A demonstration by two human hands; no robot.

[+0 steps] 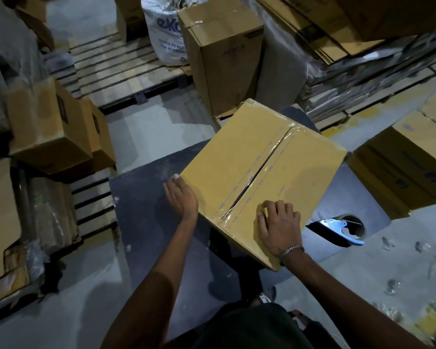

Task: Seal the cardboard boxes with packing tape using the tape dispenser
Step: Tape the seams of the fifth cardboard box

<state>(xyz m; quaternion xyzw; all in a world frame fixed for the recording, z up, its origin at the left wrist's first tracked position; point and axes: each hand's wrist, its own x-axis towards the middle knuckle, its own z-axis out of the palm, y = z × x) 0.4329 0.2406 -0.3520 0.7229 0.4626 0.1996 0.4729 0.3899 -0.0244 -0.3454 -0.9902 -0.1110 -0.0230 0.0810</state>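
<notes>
A tan cardboard box [242, 157] sits on a dark mat [141, 197] in front of me, clear tape running along its centre seam. My left hand [180, 195] lies flat against the box's left side near the near corner. My right hand [278, 226] presses on the top by the near edge, fingers bent at the knuckles, wrist wearing a bracelet. The tape dispenser [340, 229], blue and metal with a roll, lies on the mat to the right of the box, apart from both hands.
A tall taped box [224, 56] stands behind the box, next to a white sack [161, 28]. Stacked boxes [53, 127] stand left, more boxes [413, 157] right, flat cardboard sheets [337, 28] at back right. Wooden pallets [116, 64] lie beyond. Tape scraps [393, 283] litter the floor.
</notes>
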